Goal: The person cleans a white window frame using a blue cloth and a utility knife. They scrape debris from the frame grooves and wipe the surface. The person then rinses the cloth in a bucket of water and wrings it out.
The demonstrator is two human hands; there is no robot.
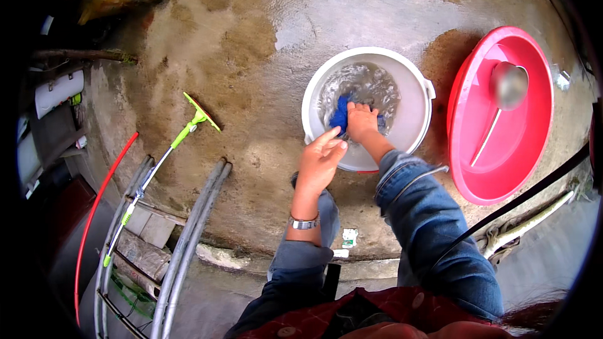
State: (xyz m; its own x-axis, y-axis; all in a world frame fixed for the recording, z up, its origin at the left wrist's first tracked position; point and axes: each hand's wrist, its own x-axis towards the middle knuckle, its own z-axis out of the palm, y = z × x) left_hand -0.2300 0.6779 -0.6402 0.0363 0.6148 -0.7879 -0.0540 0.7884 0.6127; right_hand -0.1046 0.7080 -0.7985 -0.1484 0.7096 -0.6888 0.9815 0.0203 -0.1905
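Below me stands a white bucket (419, 78) with rippling water in it. A wet blue cloth (340, 115) lies at the water, partly hidden by my fingers. My right hand (362, 122) reaches inside the bucket, its fingers bent over the cloth, with bits of blue showing on either side. At the bucket's near left rim is my left hand (321, 160), thumb and fingers apart. Its fingertips come close to the cloth's lower end; whether they touch it I cannot tell.
A pink basin (461, 150) holding a steel ladle (509, 86) sits to the right. On the left are a green-headed squeegee (200, 115), a red pole (100, 198) and grey metal tubes (191, 245). Wet concrete floor (370, 16) shines beyond the bucket.
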